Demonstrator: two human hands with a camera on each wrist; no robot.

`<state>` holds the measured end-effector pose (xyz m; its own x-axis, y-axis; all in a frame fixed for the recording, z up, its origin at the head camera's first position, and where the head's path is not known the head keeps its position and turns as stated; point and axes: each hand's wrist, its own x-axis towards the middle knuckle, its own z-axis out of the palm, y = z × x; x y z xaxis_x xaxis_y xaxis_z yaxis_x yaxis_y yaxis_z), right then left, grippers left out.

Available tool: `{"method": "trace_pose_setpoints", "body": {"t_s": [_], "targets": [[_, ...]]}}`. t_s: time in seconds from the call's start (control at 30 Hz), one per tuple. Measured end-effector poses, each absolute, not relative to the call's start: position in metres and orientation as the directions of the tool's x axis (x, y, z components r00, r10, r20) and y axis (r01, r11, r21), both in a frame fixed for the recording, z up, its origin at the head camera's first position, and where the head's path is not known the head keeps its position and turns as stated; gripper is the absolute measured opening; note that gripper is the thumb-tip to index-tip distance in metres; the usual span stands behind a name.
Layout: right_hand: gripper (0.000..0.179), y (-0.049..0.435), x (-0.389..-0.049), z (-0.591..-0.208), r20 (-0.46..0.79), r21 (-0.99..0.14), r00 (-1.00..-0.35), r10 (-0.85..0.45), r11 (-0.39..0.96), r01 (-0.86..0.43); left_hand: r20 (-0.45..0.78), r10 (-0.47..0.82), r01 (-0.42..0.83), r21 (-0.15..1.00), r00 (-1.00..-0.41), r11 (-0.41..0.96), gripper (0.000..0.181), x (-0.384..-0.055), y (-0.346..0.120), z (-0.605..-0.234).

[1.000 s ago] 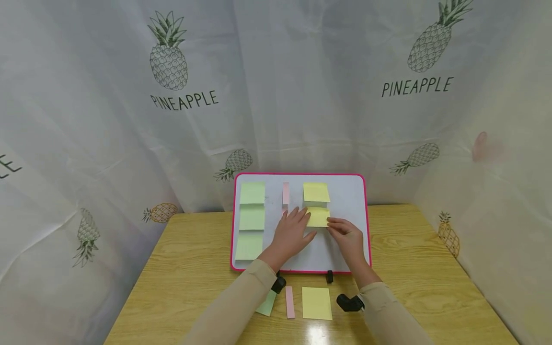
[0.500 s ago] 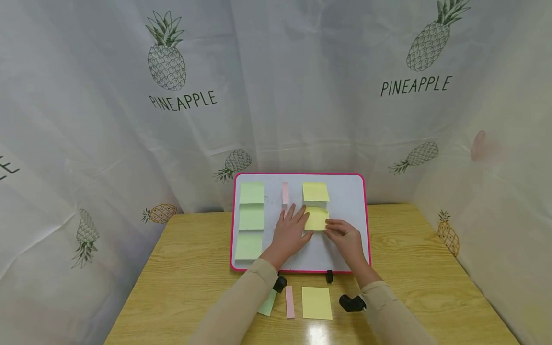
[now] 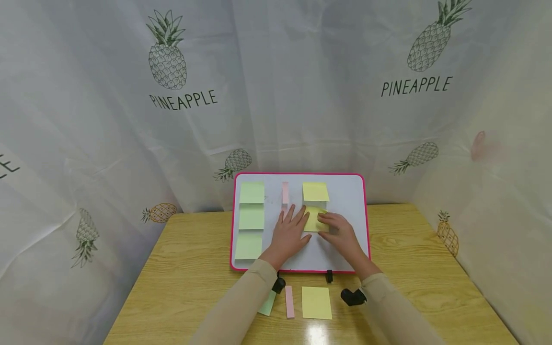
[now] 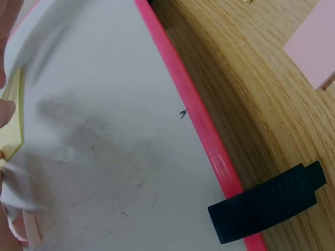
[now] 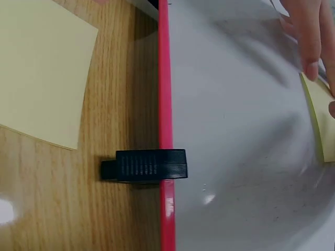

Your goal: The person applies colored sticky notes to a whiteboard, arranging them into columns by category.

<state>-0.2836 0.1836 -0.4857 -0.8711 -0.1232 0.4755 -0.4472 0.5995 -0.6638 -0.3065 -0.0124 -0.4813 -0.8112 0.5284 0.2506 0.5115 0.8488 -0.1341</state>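
Note:
A small whiteboard point(image 3: 345, 191) with a pink rim leans at the back of the table. My left hand point(image 3: 288, 237) rests on it, fingers spread, fingertips at the left edge of a yellow sticky note point(image 3: 311, 223). On the right part of that note lie the fingertips of my right hand point(image 3: 342, 234); its thumb is near the lower edge. Above is another yellow sticky note point(image 3: 316, 191). A pink strip point(image 3: 285, 192) sits left of it. Several green sticky notes point(image 3: 251, 216) form a column on the left. In the right wrist view, the worked yellow note point(image 5: 322, 117) is partly cut off.
On the table point(image 3: 185, 268) before the board lie a yellow notepad point(image 3: 316, 303), a pink strip pad point(image 3: 289, 302) and a green pad point(image 3: 267, 304), partly under my left sleeve. A black clip point(image 3: 329, 276) grips the lower rim. A curtain point(image 3: 293, 96) hangs behind.
The yellow note's lower part has come down flatter against the board. My right fingers have left its lower right corner and moved left onto its face. The left hand has stayed put.

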Motion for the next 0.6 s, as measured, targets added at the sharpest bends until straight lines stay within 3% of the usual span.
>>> {"method": "trace_pose_setpoints", "body": {"t_s": [0.2,0.6], "targets": [[0.052,0.184,-0.294,-0.483,0.46,-0.562,-0.853,-0.245,0.664,-0.494,0.221,0.536,0.511,-0.161,-0.815,0.844,0.074,-0.307,-0.014,-0.482],[0.071,0.181,-0.305,-0.479,0.379,-0.517,-0.869,-0.319,0.706,-0.484,0.187,0.542,0.515,-0.175,-0.819,0.839,0.076,-0.311,-0.015,-0.486]]}}
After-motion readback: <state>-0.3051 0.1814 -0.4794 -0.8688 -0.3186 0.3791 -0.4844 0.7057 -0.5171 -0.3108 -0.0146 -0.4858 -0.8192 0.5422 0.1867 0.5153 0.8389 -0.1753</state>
